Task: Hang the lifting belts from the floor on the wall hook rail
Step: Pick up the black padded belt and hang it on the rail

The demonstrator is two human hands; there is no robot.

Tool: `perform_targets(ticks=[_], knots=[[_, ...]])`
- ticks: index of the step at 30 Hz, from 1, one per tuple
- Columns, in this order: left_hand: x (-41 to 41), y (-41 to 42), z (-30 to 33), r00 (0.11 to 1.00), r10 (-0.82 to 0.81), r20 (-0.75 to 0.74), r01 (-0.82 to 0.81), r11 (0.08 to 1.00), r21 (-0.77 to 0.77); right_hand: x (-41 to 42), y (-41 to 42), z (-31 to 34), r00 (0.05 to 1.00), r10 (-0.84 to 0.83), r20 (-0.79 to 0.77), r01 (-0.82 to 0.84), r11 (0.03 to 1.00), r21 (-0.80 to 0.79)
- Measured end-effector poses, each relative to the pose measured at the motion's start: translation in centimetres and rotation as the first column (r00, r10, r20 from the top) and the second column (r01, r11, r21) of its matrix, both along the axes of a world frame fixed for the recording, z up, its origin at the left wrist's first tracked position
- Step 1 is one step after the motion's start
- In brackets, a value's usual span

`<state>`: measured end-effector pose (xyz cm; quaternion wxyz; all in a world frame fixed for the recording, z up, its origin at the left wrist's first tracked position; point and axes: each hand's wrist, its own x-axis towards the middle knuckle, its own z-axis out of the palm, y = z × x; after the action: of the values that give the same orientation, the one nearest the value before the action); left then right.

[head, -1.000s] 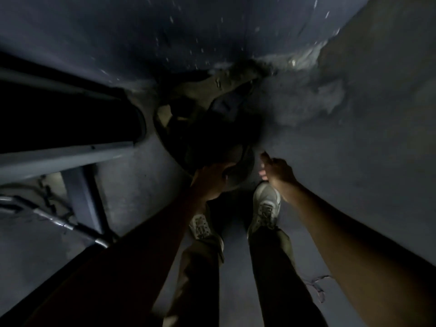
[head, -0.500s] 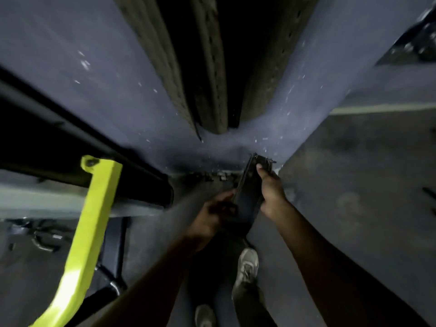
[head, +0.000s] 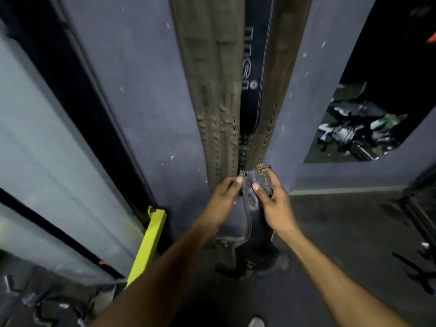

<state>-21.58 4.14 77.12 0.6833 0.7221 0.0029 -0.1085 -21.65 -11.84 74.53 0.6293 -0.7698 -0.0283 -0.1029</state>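
Observation:
A dark leather lifting belt [head: 251, 206] hangs upright in front of me, its buckle end at the top and its wide part drooping toward the floor. My left hand [head: 223, 201] pinches its left edge near the top. My right hand [head: 273, 199] grips its right edge just under the metal buckle [head: 264, 167]. Right behind it, several belts hang down the blue-grey wall: two worn brown ones [head: 212, 90] and a dark navy one [head: 253, 74] with pale lettering. The hook rail itself is out of view above.
A yellow-green metal bar [head: 147, 244] leans at the lower left beside a black-framed panel [head: 70, 138]. A mirror or opening [head: 368, 128] at the right shows cluttered gear. Dark equipment lies on the floor at the far right [head: 422, 274]. My shoe tip [head: 256, 322] shows at the bottom.
My view rose from the floor to the wall. Both hands lifted the belt from the pile on the floor and now hold it higher, close to the hanging belts.

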Motion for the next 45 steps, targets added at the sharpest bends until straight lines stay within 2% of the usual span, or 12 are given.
perform_targets(ticks=[4, 7, 14, 19, 23, 26, 28, 34, 37, 39, 42, 45], knots=[[0.1, 0.4, 8.4, 0.996, 0.072, 0.059, -0.065, 0.992, -0.113, -1.7, 1.2, 6.9, 0.996, 0.051, 0.079, -0.054, 0.998, 0.036], [0.0, 1.1, 13.1, 0.951, 0.206, 0.229, -0.159, 0.965, -0.208, -1.7, 2.5, 11.3, 0.985, 0.071, 0.156, -0.075, 0.997, 0.023], [-0.3, 3.7, 22.8, 0.755, 0.202, 0.624, -0.156, 0.979, -0.129, -0.8, 5.2, 21.5, 0.946, 0.094, 0.31, -0.127, 0.988, 0.089], [-0.3, 4.8, 30.8, 0.626, 0.177, 0.759, -0.117, 0.984, -0.133, -0.4, 6.1, 29.5, 0.863, 0.112, 0.493, -0.154, 0.987, 0.046], [-0.4, 5.2, 33.6, 0.675, 0.184, 0.715, 0.006, 0.967, -0.255, -0.4, 7.7, 34.7, 0.758, 0.093, 0.645, -0.09, 0.995, -0.038], [-1.0, 5.5, 31.2, 0.731, 0.092, 0.676, 0.001, 0.991, -0.137, 0.0, 8.9, 38.2, 0.72, 0.07, 0.691, -0.057, 0.998, -0.042], [-1.6, 5.5, 29.0, 0.791, 0.019, 0.611, 0.023, 0.998, -0.06, 0.3, 9.3, 40.0, 0.726, 0.043, 0.686, -0.032, 0.999, -0.028], [-2.1, 5.7, 29.0, 0.858, 0.025, 0.513, 0.101, 0.971, -0.217, 0.8, 9.9, 42.1, 0.787, -0.019, 0.617, -0.013, 0.999, 0.047], [-1.8, 7.4, 26.9, 0.851, -0.216, 0.478, 0.237, 0.971, 0.016, 0.7, 9.5, 43.6, 0.787, -0.017, 0.617, -0.036, 0.997, 0.074], [-1.6, 8.3, 23.9, 0.848, -0.241, 0.472, 0.172, 0.967, 0.186, 0.6, 9.0, 45.0, 0.777, -0.009, 0.63, -0.052, 0.996, 0.077], [-1.8, 8.1, 22.0, 0.836, -0.119, 0.535, 0.082, 0.992, 0.093, 0.6, 8.9, 45.9, 0.762, 0.003, 0.647, -0.053, 0.997, 0.058], [-1.7, 8.4, 20.9, 0.858, -0.16, 0.487, 0.131, 0.987, 0.094, 0.4, 8.8, 46.5, 0.745, -0.003, 0.667, -0.047, 0.997, 0.057]])
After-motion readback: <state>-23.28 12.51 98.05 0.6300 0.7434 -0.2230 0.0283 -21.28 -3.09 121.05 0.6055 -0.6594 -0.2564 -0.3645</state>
